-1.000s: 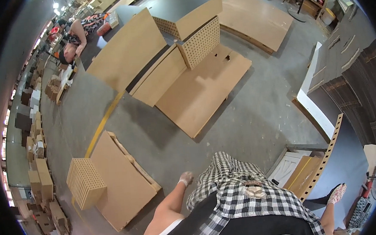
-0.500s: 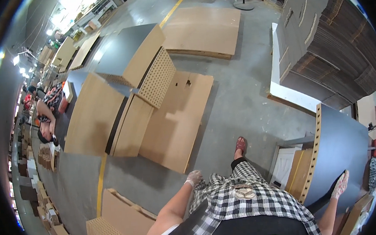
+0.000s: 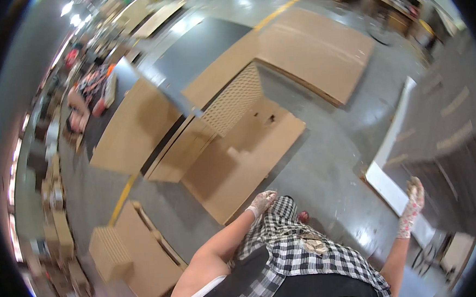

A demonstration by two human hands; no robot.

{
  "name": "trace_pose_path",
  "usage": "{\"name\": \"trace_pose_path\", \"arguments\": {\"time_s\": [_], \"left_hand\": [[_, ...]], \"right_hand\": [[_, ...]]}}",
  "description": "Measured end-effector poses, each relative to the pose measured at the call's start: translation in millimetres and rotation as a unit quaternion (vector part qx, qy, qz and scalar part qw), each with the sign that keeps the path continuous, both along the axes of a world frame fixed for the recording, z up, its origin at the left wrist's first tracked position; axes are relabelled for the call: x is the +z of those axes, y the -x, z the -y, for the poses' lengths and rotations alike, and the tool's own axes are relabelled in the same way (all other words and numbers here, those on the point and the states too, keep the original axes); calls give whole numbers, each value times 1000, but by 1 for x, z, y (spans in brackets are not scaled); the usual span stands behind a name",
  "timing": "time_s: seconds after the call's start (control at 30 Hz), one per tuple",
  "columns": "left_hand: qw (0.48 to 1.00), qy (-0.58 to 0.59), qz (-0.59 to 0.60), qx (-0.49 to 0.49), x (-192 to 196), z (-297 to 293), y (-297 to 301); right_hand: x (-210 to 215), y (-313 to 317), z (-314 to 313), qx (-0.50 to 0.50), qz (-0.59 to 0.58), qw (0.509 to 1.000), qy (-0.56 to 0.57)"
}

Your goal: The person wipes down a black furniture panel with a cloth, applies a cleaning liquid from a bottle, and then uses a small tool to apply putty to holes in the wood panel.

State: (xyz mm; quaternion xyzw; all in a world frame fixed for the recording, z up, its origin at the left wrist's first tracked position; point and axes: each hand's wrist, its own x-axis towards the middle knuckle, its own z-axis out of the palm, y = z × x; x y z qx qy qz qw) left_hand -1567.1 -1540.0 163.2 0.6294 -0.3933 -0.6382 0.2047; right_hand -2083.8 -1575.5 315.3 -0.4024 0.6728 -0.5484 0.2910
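Grip of the right hand (image 3: 413, 199), in a white patterned glove, has fingers stretched, with nothing seen inside. Whether the gloved left hand (image 3: 262, 202) pinches the black-and-white checked cloth apron (image 3: 340, 264) beside it, I cannot tell. Right of the right hand stands the tall stack of grey-brown cardboard sheets (image 3: 451, 152), upon a white flat board (image 3: 386, 185). Ahead, past the left hand, lies a flat brown board (image 3: 245, 172); at its far edge, tan perforated pieces (image 3: 235, 102) are already piled. What remains to do is not shown.
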Motion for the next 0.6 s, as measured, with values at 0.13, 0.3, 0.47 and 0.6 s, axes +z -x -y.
{"name": "trace_pose_path", "arguments": {"time_s": [0.13,0.3,0.47,0.6], "left_hand": [[964,141,195,-115,-18,9,-42],[796,155,519,-272,-112,-15,-114],[867,-32,440,-232,-117,109,-92],[923,-16,109,369,-129,151,-98]], "right_hand": [[-40,-103,140,223,38,974,4],[-67,-203,235,407,-23,903,-137],[-63,-184,324,457,-91,860,-206],[-90,-193,405,414,76,872,-249]]}}
